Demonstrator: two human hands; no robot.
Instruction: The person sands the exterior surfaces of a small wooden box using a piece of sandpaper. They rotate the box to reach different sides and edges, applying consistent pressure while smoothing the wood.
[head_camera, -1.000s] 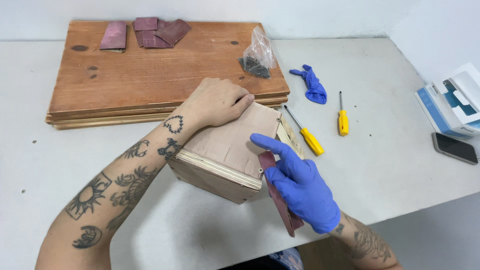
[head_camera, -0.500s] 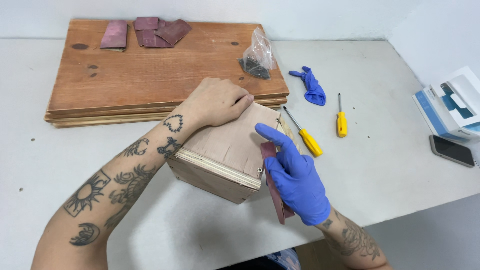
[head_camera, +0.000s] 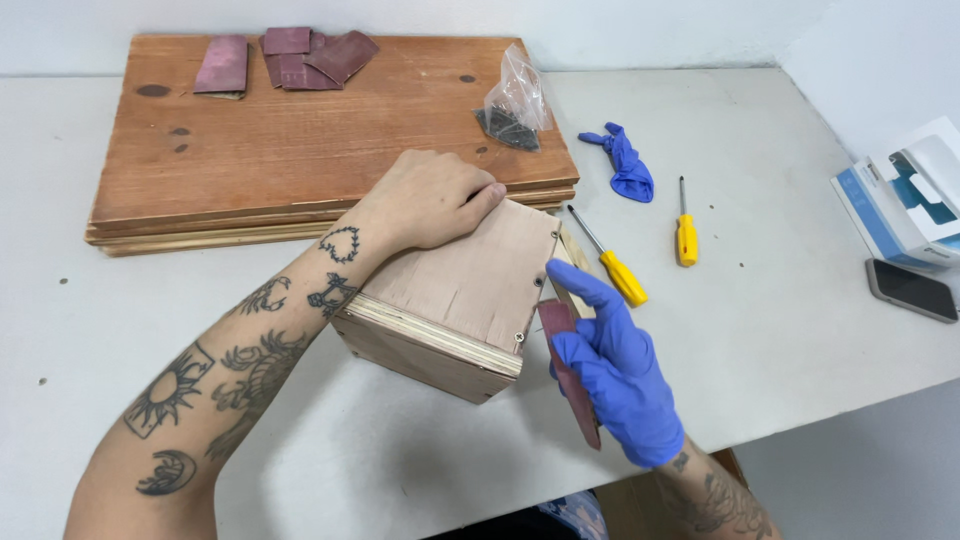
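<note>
A small plywood box (head_camera: 460, 300) sits tilted on the grey table, in front of a stack of wooden boards (head_camera: 330, 130). My left hand (head_camera: 425, 200), bare, lies flat over the box's far top edge and holds it down. My right hand (head_camera: 615, 365) wears a blue glove and holds a reddish-brown strip of sandpaper (head_camera: 568, 370) pressed against the box's right side. The lower end of the strip pokes out below the palm.
Two yellow-handled screwdrivers (head_camera: 620, 275) (head_camera: 686, 235) lie right of the box. A spare blue glove (head_camera: 625, 165), a clear bag of screws (head_camera: 515, 105) and several sandpaper pieces (head_camera: 295, 55) are farther back. A white-and-blue carton (head_camera: 900, 195) and a phone (head_camera: 912, 290) are at the right edge.
My right hand has slid the sandpaper up and away along the box's right side. My left hand has stayed on top of the box.
</note>
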